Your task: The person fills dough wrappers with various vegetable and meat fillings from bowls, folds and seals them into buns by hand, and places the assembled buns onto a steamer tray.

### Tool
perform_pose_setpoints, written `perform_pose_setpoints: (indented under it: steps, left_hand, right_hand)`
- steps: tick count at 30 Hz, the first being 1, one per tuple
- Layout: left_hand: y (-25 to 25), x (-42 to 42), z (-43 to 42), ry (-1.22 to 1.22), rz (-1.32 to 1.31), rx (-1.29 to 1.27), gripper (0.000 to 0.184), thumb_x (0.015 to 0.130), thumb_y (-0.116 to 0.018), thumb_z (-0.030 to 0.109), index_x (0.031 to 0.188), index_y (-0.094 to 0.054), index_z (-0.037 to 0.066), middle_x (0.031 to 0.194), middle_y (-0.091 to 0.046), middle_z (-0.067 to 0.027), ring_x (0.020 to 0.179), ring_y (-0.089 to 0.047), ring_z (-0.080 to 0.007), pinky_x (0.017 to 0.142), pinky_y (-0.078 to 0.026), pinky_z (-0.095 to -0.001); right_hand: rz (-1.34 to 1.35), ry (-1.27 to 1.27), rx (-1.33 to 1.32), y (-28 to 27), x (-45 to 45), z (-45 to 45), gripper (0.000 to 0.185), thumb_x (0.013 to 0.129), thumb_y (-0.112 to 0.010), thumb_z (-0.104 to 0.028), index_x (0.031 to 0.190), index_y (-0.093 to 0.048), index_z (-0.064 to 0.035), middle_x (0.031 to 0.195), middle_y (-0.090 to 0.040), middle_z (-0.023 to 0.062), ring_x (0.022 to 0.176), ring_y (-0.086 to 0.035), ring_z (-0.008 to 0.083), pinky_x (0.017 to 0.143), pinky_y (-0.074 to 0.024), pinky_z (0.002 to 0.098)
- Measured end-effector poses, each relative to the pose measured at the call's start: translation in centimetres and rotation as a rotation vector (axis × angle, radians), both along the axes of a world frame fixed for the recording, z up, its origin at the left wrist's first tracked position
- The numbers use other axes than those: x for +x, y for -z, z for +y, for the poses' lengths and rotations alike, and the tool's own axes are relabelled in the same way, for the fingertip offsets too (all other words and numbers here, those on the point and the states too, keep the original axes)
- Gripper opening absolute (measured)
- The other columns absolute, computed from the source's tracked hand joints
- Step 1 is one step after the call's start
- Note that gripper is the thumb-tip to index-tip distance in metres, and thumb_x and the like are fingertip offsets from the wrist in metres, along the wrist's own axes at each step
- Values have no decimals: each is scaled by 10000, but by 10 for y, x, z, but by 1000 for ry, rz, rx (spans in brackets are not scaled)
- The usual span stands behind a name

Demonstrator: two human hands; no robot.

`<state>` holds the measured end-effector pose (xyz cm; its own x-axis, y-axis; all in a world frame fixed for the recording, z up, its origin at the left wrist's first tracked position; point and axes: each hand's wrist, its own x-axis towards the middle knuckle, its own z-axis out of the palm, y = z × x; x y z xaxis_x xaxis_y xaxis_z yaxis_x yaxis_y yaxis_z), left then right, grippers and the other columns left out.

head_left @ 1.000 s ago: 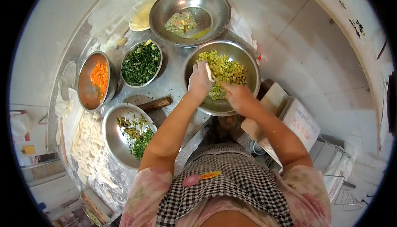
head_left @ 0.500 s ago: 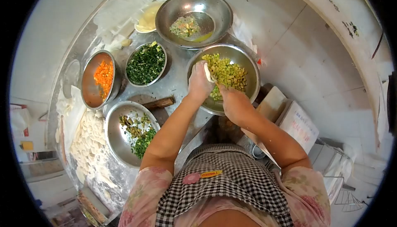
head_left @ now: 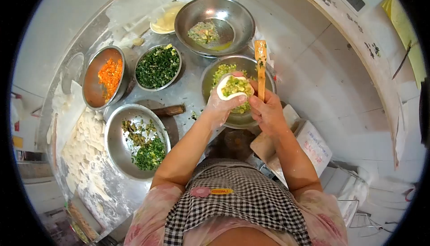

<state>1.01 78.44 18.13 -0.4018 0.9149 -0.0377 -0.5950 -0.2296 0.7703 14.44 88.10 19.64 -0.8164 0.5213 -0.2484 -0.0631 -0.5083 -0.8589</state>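
Cupped in my left hand (head_left: 218,110) is a round white dough wrapper (head_left: 222,92), with chopped pale-green filling (head_left: 237,86) heaped in its middle. My right hand (head_left: 268,114) is closed on a flat wooden spatula (head_left: 260,69), held with its blade upward and bits of green stuck to it. The fingers of both hands meet at the right edge of the wrapper. Both are above a steel bowl (head_left: 268,78), which contains more of the same chopped filling and is partly hidden by my hands.
Behind stands a wide steel bowl (head_left: 244,24) with leftover mix. To the left are bowls of chopped greens (head_left: 156,66), orange bits (head_left: 109,78) and a green-brown mix (head_left: 150,154). Dough pieces (head_left: 85,145) lie on the floury table. A wooden stick (head_left: 169,110) lies between bowls.
The wrapper, earlier mostly hidden in my left hand, now faces up with filling showing. My right hand has raised the spatula out of the bowl and turned its blade upward.
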Motion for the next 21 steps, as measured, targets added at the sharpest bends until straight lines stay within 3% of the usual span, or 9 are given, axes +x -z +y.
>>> perform_pose_setpoints:
  steps: [1,5,7,10,11,13,16,19,21]
  left_hand:
    - [5,1,1,33,21,37,708,671,-772,62,1280,-411,58,1165,-519,-51,1072,-509,-146,927,-416,-288]
    - [-8,-12,-10,65,814,47,813,625,-818,114,1305,-380,37,1158,-530,-61,1106,-489,-158,962,-380,-293]
    - [-4,-11,-16,119,611,-29,781,629,-806,88,1287,-390,41,1151,-532,-59,1073,-507,-153,936,-404,-291]
    - [-3,-15,-22,189,214,-16,683,648,-783,52,1231,-429,47,1111,-546,-56,995,-540,-146,874,-447,-283]
    - [-2,-16,-23,211,62,9,642,656,-775,41,1208,-446,49,1093,-552,-55,964,-552,-143,850,-462,-279]
    - [5,-21,-21,181,161,-15,570,667,-758,21,1161,-476,51,1045,-564,-59,898,-569,-143,796,-483,-275]
    - [9,-23,-23,232,117,-91,424,713,-722,20,1080,-511,47,964,-584,-71,843,-600,-169,716,-525,-298]
    - [27,-19,-23,198,-38,-241,371,744,-698,30,1064,-512,54,954,-591,-77,841,-610,-187,687,-545,-320]
    - [41,-16,-18,147,-147,-402,339,763,-683,35,1054,-512,61,957,-594,-81,845,-613,-199,678,-554,-331]
  right_hand:
    - [2,-7,41,0,0,-1,322,823,-631,-136,1116,-595,-7,804,-579,-8,649,-507,72,556,-419,221]
    - [-194,-22,536,-26,-5,-6,334,827,-616,-121,1134,-580,6,802,-583,-2,735,-537,78,649,-438,221]
    - [-270,-178,806,-31,-3,1,329,837,-593,-95,1148,-570,10,820,-601,2,785,-553,83,694,-444,234]
    - [-60,-148,833,-39,13,11,333,837,-564,-59,1169,-572,-40,846,-629,50,791,-595,150,711,-464,287]
    - [-129,-211,1016,-38,21,16,336,838,-553,-62,1174,-576,-69,853,-627,71,788,-596,186,715,-467,304]
    - [-266,-342,1384,-36,31,24,349,842,-531,-69,1182,-584,-129,868,-623,113,781,-598,256,722,-472,337]
    - [-403,-448,1556,-26,29,19,343,864,-536,-72,1193,-585,-156,894,-627,102,735,-567,182,695,-457,280]
    - [-262,-430,1225,8,26,33,356,833,-494,-87,1162,-600,-173,893,-605,149,801,-585,320,736,-469,380]
    - [-423,-359,1127,36,19,61,357,829,-501,-81,1161,-601,-165,925,-604,150,808,-591,316,754,-465,371]
